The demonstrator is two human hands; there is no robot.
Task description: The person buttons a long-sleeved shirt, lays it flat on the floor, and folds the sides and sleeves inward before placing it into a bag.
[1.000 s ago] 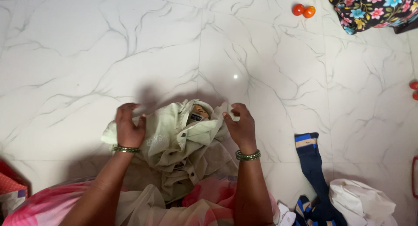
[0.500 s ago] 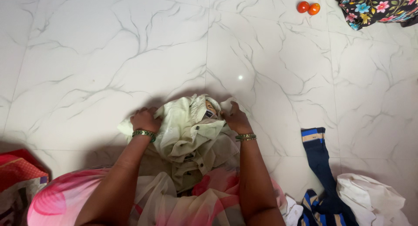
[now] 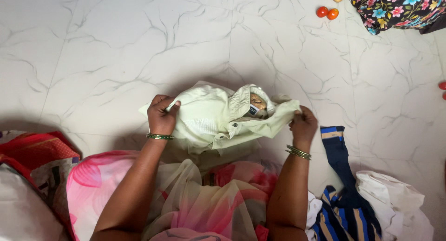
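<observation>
Right now you have a pale green shirt [image 3: 209, 120] lying on the white marble floor [image 3: 116, 46] just in front of your knees, its collar turned up toward the far side. Your left hand [image 3: 161, 115] is clenched on the shirt's left edge, thumb over the cloth and fingers curled under it. Your right hand [image 3: 304, 125] pinches the right end of the same shirt, where the fabric is drawn out into a taut fold. Both wrists wear green bangles. Below the shirt, your pink floral garment [image 3: 195, 204] covers your lap. To your right lies a navy striped garment [image 3: 341, 185], touching a crumpled white cloth [image 3: 395, 208]. Far off, at the top, two small red tomatoes [image 3: 327, 12] sit near a dark flowered fabric [image 3: 395, 8].
</observation>
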